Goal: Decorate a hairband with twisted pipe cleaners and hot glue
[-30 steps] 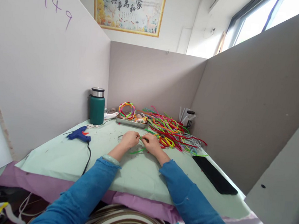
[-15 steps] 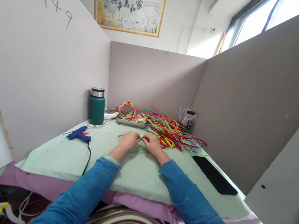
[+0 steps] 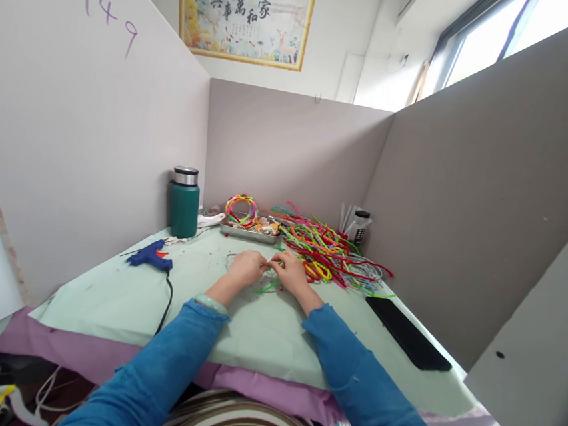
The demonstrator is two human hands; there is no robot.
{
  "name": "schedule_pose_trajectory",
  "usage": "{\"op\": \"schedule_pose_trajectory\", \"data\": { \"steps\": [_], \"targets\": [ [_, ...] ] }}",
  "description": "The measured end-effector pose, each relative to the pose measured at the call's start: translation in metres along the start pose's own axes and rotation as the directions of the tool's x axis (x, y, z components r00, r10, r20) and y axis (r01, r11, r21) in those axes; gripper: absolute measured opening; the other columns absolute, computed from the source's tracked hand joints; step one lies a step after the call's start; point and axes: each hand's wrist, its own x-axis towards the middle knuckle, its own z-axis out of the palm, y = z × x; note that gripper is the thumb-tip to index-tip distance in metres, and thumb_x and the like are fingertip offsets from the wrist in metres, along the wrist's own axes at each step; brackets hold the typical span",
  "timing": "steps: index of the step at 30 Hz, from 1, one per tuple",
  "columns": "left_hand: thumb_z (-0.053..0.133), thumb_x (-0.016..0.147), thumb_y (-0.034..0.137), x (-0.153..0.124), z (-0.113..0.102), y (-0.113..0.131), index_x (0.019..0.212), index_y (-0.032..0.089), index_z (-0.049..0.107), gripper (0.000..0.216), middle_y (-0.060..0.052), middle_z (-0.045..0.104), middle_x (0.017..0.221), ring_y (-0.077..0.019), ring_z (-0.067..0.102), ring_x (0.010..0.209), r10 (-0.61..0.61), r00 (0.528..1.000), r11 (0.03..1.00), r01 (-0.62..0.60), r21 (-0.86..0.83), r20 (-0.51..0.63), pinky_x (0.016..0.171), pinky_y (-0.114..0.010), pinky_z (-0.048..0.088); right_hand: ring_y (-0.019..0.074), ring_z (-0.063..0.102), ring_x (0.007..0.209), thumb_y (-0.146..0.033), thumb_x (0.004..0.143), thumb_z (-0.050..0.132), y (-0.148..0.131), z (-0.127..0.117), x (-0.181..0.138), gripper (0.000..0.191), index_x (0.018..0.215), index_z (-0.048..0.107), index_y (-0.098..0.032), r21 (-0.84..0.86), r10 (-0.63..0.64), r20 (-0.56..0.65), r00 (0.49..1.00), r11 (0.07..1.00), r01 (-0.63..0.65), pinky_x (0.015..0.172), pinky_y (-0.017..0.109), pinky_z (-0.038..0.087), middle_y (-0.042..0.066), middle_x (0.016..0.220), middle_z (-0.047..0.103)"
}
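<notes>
Over the middle of the table, my left hand [image 3: 247, 268] and my right hand [image 3: 289, 271] meet fingertip to fingertip, both closed in a pinch. Between them is a bright green pipe cleaner [image 3: 267, 288], whose loose end hangs below the fingers toward the cloth. A thin greyish loop [image 3: 230, 259], perhaps wire, shows just left of my left hand; most of it is hidden behind that hand. Beyond my right hand spreads a heap of multicoloured pipe cleaners [image 3: 319, 240], with bent yellow and red ones at its near edge.
A blue glue gun [image 3: 152, 256] with a black cord lies at left, near a green bottle [image 3: 184, 207]. At the back, a metal tray [image 3: 249, 235] holds small pieces and colourful rings [image 3: 241, 210]. A black flat object [image 3: 407, 333] lies at right. Grey partitions [image 3: 295, 147] enclose the table.
The loose end of the green pipe cleaner has shifted a little to the right and swung below the fingers. Both hands stay nearly in place, with slight finger movement.
</notes>
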Motion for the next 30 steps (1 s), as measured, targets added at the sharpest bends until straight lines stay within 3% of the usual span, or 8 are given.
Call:
{"op": "schedule_pose_trajectory", "data": {
  "steps": [6, 11, 19, 30],
  "targets": [
    [0.046, 0.084, 0.041, 0.0004, -0.0024, -0.0007, 0.090, 0.027, 0.073, 0.030, -0.010, 0.070, 0.092, -0.0230, 0.062, 0.087, -0.019, 0.999, 0.999, 0.020, 0.035, -0.028, 0.072, -0.028, 0.041, 0.0152, 0.054, 0.076, -0.036, 0.080, 0.059, 0.0046, 0.0014, 0.0021, 0.020, 0.082, 0.068, -0.019, 0.009, 0.085, -0.010, 0.996, 0.996, -0.085, 0.069, 0.026, 0.039, 0.005, 0.086, 0.060],
    [0.048, 0.084, 0.042, 0.0021, -0.0007, -0.0023, 0.092, 0.029, 0.073, 0.029, -0.007, 0.070, 0.091, -0.0209, 0.062, 0.087, -0.025, 0.999, 0.999, 0.024, -0.022, -0.044, 0.073, -0.026, 0.040, 0.0161, 0.054, 0.074, -0.037, 0.079, 0.054, 0.0073, 0.0008, 0.0063, 0.025, 0.073, 0.067, -0.017, 0.164, 0.123, 0.066, 0.990, 0.978, -0.132, 0.066, 0.025, 0.038, 0.004, 0.076, 0.063],
    [0.046, 0.085, 0.041, 0.0024, 0.0011, -0.0020, 0.097, 0.028, 0.071, 0.031, -0.006, 0.070, 0.090, -0.0178, 0.060, 0.084, 0.023, 0.992, 0.993, -0.038, -0.116, -0.123, 0.071, -0.024, 0.039, 0.0090, 0.040, 0.049, -0.045, 0.073, 0.056, 0.0046, -0.0040, 0.0062, 0.031, 0.065, 0.061, -0.015, 0.451, 0.291, 0.141, 0.946, 0.832, -0.323, 0.049, 0.022, 0.031, -0.003, 0.053, 0.049],
    [0.046, 0.085, 0.039, 0.0027, -0.0005, -0.0018, 0.094, 0.026, 0.072, 0.030, -0.004, 0.071, 0.091, -0.0161, 0.059, 0.081, 0.075, 0.988, 0.986, -0.094, -0.138, -0.137, 0.069, -0.023, 0.038, 0.0078, 0.042, 0.047, -0.050, 0.069, 0.059, -0.0021, -0.0075, 0.0038, 0.035, 0.068, 0.060, -0.015, 0.530, 0.376, 0.276, 0.885, 0.708, -0.466, 0.040, 0.019, 0.027, 0.000, 0.060, 0.055]
  ]
}}
